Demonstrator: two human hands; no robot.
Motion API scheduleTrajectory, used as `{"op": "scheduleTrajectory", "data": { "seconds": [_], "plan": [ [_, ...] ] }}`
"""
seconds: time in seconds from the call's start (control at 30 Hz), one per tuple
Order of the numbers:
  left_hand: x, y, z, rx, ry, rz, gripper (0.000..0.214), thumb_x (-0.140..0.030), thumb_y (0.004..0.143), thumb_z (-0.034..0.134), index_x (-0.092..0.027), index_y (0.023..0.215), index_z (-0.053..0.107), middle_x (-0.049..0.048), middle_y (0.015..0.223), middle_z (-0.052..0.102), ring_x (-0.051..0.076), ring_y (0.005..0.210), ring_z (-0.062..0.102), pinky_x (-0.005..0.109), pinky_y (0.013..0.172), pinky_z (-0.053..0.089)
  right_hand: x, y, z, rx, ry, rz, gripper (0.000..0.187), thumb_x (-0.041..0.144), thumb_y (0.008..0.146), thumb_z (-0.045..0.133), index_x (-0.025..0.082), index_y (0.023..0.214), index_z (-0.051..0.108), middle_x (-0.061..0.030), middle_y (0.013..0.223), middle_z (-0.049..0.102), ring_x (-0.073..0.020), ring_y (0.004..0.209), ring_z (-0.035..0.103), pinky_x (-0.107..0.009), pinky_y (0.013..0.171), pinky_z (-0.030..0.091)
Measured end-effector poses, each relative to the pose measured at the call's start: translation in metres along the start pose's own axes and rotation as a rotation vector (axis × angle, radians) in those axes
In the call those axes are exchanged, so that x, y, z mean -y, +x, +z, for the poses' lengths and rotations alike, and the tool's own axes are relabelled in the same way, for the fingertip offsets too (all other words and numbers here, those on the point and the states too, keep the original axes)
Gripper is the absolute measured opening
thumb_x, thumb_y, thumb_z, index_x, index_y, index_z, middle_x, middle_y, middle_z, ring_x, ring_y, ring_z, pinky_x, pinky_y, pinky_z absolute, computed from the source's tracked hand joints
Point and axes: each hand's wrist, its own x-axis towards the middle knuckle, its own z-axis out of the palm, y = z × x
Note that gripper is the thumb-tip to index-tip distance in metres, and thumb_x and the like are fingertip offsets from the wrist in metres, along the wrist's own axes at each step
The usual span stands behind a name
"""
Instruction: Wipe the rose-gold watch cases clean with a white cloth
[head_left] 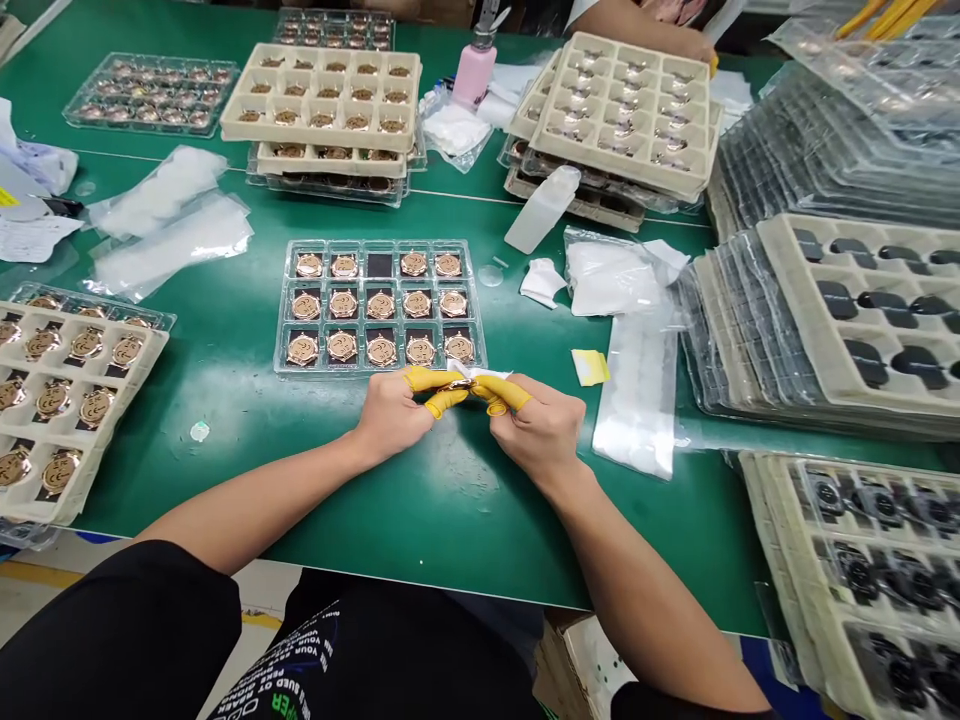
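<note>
Between my two hands, just in front of a clear plastic tray (281, 330), is a small shiny watch case (460, 384), seen edge-on. My left hand (397, 410) pinches its left side with fingers in yellow finger cots. My right hand (536, 420), also in yellow cots, pinches the right side, and a white wiping cloth (480, 372) shows behind these fingertips. In the tray lie several rose-gold watch cases (381, 304) on dark pads; one compartment (380, 265) in the back row holds only its dark pad.
Beige trays of watch cases (64, 400) stand at left, more stacked trays (322, 100) at the back. High stacks of trays (862, 330) line the right side. A pink bottle (475, 72), a white bottle (544, 210) and plastic sleeves (637, 400) lie about. Across the table is another person's arm (649, 35).
</note>
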Motion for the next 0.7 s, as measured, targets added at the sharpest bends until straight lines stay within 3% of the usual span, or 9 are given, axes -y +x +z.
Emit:
{"op": "scheduleTrajectory", "data": {
  "seconds": [0.1,0.23,0.3,0.4,0.53,0.63,0.7],
  "plan": [
    [0.002,0.004,0.002,-0.029,-0.162,-0.158,0.020,-0.030,0.081,0.080,-0.022,0.100,0.082,0.0056,0.101,0.082,0.020,0.092,0.077,0.036,0.090,0.063,0.003,0.004,-0.006,-0.011,-0.028,0.068,0.030,0.006,0.072,0.056,0.023,0.080,0.079,0.0008,0.065,0.072,-0.0103,0.052,0.054,-0.027,0.048,0.030],
    [0.005,0.010,0.002,-0.069,-0.338,-0.254,0.030,-0.039,0.074,0.087,-0.019,0.096,0.081,0.0068,0.101,0.081,0.021,0.095,0.076,0.036,0.095,0.062,0.008,0.009,-0.009,-0.053,0.395,0.341,0.022,0.017,0.086,0.061,0.025,0.089,0.081,0.0010,0.062,0.067,-0.0128,0.052,0.056,-0.026,0.051,0.042],
    [0.005,0.011,0.002,-0.024,-0.375,-0.242,0.030,-0.041,0.074,0.087,-0.019,0.094,0.081,0.0069,0.099,0.081,0.022,0.096,0.076,0.036,0.094,0.062,0.012,0.009,-0.007,-0.051,0.515,0.379,0.020,0.018,0.085,0.062,0.026,0.079,0.080,0.0017,0.059,0.065,-0.0137,0.052,0.058,-0.027,0.051,0.045],
    [0.003,0.010,-0.001,0.016,-0.274,-0.120,0.020,-0.033,0.078,0.083,-0.021,0.095,0.082,0.0063,0.100,0.081,0.021,0.096,0.076,0.035,0.092,0.061,0.018,0.006,-0.001,-0.070,0.525,0.270,0.026,0.014,0.081,0.059,0.026,0.069,0.078,0.0011,0.059,0.068,-0.0141,0.054,0.062,-0.028,0.052,0.047],
    [-0.001,0.006,-0.005,0.105,0.012,0.026,0.015,-0.017,0.081,0.076,-0.026,0.091,0.083,0.0028,0.095,0.082,0.019,0.091,0.075,0.032,0.085,0.060,0.018,0.001,0.003,-0.037,0.434,0.118,0.031,0.012,0.083,0.057,0.028,0.089,0.082,-0.0010,0.079,0.079,-0.0149,0.064,0.070,-0.027,0.056,0.053],
    [-0.002,0.005,-0.004,0.103,0.053,-0.018,0.017,-0.017,0.083,0.075,-0.026,0.093,0.084,0.0020,0.093,0.082,0.018,0.086,0.075,0.031,0.081,0.059,0.010,0.004,-0.004,-0.022,0.332,0.020,0.032,0.010,0.082,0.059,0.030,0.093,0.082,-0.0007,0.076,0.078,-0.0171,0.070,0.071,-0.029,0.059,0.054],
    [-0.001,0.005,-0.003,0.044,0.015,-0.091,0.017,-0.021,0.082,0.076,-0.026,0.097,0.083,0.0022,0.093,0.082,0.017,0.082,0.074,0.030,0.078,0.061,0.003,0.009,-0.015,-0.086,0.242,0.036,0.029,0.012,0.082,0.065,0.032,0.095,0.082,-0.0018,0.072,0.076,-0.0239,0.089,0.073,-0.036,0.070,0.056]
  ]
}}
